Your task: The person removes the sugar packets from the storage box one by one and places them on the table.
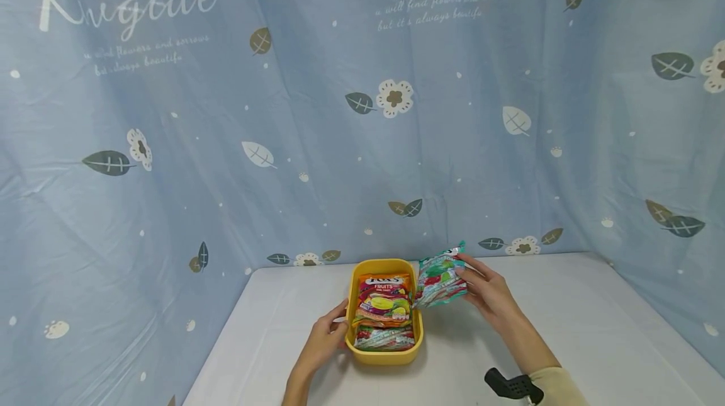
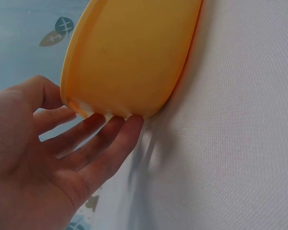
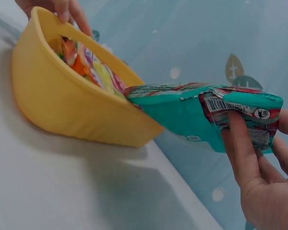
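Observation:
A yellow bin [image 1: 387,359] with rounded corners stands on the white table. Inside it, an orange candy bag [image 1: 383,300] printed "FOX'S FRUITS" lies over another candy bag [image 1: 385,338] in green and red. My left hand [image 1: 324,340] holds the bin's left side, thumb at the rim and fingertips against the outer wall, as the left wrist view shows. In my right hand [image 1: 491,293] a teal candy bag [image 1: 439,276] is pinched by its right end, tilted, its left end at the bin's right rim. The right wrist view shows its barcode side between thumb and fingers.
The white table [image 1: 272,324] runs back to a blue curtain [image 1: 317,110] printed with leaves and flowers. A black strap [image 1: 512,386] sits at the right wrist, by a beige sleeve [image 1: 557,387].

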`<state>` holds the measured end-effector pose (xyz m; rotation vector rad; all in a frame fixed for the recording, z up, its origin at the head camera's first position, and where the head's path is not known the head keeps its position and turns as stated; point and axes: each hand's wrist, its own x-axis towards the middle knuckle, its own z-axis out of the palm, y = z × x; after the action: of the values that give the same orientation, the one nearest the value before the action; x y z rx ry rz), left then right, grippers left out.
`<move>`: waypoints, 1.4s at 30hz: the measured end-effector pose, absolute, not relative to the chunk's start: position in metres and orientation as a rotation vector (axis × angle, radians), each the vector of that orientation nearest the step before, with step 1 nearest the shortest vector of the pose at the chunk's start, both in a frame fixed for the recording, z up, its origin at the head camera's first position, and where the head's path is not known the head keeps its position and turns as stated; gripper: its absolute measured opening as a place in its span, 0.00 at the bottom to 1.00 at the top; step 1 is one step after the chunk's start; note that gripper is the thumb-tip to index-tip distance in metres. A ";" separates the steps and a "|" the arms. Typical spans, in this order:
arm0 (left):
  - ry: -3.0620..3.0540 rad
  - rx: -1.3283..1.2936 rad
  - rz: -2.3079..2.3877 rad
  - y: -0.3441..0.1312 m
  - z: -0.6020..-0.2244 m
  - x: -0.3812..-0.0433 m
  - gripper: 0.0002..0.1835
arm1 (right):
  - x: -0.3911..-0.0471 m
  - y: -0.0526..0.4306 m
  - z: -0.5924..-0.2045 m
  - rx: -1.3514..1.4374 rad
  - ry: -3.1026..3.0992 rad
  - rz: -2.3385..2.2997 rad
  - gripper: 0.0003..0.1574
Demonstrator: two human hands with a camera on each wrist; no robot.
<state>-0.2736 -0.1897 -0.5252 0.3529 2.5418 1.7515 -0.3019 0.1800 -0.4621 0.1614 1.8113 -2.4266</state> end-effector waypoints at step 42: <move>2.548 0.360 1.743 -0.189 -0.526 -0.273 0.30 | -0.312 0.190 -0.510 0.094 2.350 -1.980 0.43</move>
<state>-0.2730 -0.1888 -0.5260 0.3598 2.5483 1.7428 -0.3116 0.1905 -0.5104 0.0944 2.3503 -1.9803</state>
